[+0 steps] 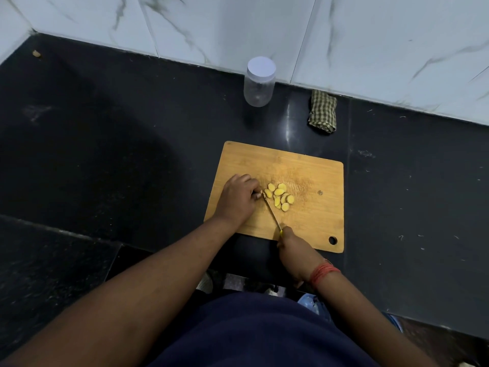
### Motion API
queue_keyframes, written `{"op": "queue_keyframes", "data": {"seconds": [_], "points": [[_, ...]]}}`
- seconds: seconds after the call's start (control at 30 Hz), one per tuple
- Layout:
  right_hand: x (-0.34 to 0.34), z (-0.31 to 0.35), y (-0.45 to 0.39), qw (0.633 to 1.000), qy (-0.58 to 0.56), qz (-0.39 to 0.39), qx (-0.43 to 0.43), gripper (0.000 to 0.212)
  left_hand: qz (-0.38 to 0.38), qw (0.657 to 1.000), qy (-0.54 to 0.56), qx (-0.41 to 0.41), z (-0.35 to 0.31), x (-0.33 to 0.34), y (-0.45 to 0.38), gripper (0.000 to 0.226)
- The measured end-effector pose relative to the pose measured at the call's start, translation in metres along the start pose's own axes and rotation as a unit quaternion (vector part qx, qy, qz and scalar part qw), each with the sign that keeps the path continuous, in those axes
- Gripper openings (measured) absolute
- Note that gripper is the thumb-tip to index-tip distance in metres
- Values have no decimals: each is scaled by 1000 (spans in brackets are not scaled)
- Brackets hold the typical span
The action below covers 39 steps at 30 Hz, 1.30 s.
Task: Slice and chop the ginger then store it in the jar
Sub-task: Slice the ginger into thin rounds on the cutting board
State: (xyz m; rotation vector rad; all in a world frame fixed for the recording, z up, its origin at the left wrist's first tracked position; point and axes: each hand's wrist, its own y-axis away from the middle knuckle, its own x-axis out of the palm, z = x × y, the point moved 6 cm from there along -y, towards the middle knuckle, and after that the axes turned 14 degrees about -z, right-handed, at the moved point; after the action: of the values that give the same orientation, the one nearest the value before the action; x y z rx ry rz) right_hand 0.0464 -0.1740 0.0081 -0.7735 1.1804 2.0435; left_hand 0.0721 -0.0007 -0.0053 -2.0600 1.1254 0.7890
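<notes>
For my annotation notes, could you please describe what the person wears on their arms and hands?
Both forearms are bare, with no sleeves showing. The right wrist carries a band of red-orange thread wound round several times. The left hand and right hand are ungloved, with no rings visible.

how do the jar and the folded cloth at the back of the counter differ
The jar is clear, rounded and stands upright with a white lid on; the folded cloth is opaque, green-checked and lies flat. The jar looks empty and rigid, while the cloth is soft and bundled. The jar stands taller than the cloth. Both sit on the black counter near the marble wall, behind the cutting board.
</notes>
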Motion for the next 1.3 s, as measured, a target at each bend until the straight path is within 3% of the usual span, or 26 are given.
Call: {"op": "queue_keyframes", "data": {"seconds": [0.2,0.33,0.63,1.3], "points": [[-12,-2,-1,998,-48,-48,-4,35,5,1000,-8,12,-1,0,0,5],[-9,1,-3,998,-59,-23,7,37,4,1000,-9,14,-1,0,0,5],[-21,8,0,994,-96,-51,19,6,12,1000,-2,7,0,0,0,5],[-9,19,-12,988,-144,-24,43,15,4,1000,-20,-1,3,-3,5,13]]}}
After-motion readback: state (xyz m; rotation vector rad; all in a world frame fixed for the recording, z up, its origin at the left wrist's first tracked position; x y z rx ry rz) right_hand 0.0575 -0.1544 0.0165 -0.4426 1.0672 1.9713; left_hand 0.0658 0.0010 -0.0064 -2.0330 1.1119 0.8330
